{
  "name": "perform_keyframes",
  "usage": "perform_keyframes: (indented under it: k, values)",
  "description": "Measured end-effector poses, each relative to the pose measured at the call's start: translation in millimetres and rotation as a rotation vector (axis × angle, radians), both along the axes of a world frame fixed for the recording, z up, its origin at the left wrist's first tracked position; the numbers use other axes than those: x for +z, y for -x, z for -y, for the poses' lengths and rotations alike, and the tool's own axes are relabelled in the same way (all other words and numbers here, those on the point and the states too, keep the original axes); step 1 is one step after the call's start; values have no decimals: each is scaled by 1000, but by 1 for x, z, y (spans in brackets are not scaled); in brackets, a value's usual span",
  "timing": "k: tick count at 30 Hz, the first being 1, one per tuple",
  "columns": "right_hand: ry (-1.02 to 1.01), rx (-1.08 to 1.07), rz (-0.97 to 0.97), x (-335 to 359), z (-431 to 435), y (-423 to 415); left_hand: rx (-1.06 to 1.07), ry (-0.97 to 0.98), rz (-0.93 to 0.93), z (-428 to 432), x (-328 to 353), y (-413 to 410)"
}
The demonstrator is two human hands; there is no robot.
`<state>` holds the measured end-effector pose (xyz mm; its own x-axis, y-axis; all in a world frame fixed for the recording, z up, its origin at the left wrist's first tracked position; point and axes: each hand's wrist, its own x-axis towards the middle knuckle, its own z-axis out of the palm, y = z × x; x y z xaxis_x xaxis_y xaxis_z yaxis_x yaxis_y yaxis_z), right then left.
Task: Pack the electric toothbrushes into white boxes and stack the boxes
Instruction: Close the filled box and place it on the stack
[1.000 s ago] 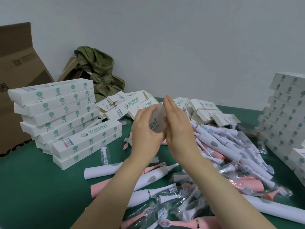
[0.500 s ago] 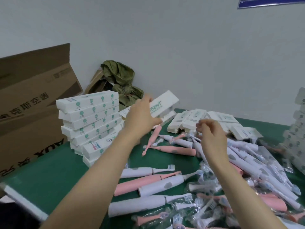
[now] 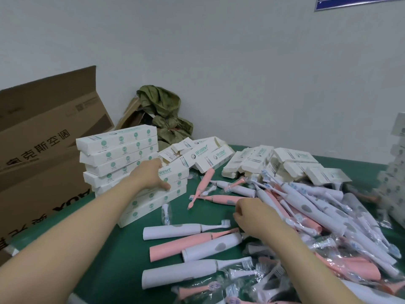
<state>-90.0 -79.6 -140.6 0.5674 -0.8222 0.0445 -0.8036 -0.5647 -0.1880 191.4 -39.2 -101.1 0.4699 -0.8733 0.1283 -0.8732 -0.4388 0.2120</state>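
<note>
Over the front stack of boxes (image 3: pixel 153 202) at the left of the table (image 3: pixel 98 249), the left hand (image 3: pixel 151 175) grips a white box (image 3: pixel 175 172) by its near end, thumb laid along the front face and fingers over the top. This box lies flat as the top layer of that low stack, its printed brand side up. Just behind stands a taller stack (image 3: pixel 118 150) of closed white boxes with green dots.

Nearer the middle, the right hand (image 3: pixel 252 212) hangs low over the table with its back to the camera and its fingers curled under; whether it pinches anything cannot be told. It sits at the left edge of the toothbrush pile (image 3: pixel 306 207), just beside a pink toothbrush (image 3: pixel 221 199) lying flat.

Below the hands, four toothbrushes lie apart from the pile: a white one (image 3: pixel 173 231), a pink one (image 3: pixel 186 244), a second white one (image 3: pixel 210 247) and a third white one (image 3: pixel 182 273). Brush heads in clear wrappers (image 3: pixel 263 270) are scattered around them, and one wrapped head (image 3: pixel 166 213) lies beside the front stack.

Farther back, a heap of open boxes (image 3: pixel 285 163) spreads across the table. Blurred boxes (image 3: pixel 394 172) rise at the right edge. A brown carton (image 3: pixel 43 150) and a green cloth bundle (image 3: pixel 166 115) sit against the wall (image 3: pixel 219 62) at the left.
</note>
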Motion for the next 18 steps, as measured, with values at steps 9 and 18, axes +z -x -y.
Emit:
perform_keyframes:
  k: [9,18]
  values:
    - [-64,46,-2,-6,3,1,31,-129,189,3,5,12]
    - [36,2,149,6,19,38,-275,111,95,93,0,93]
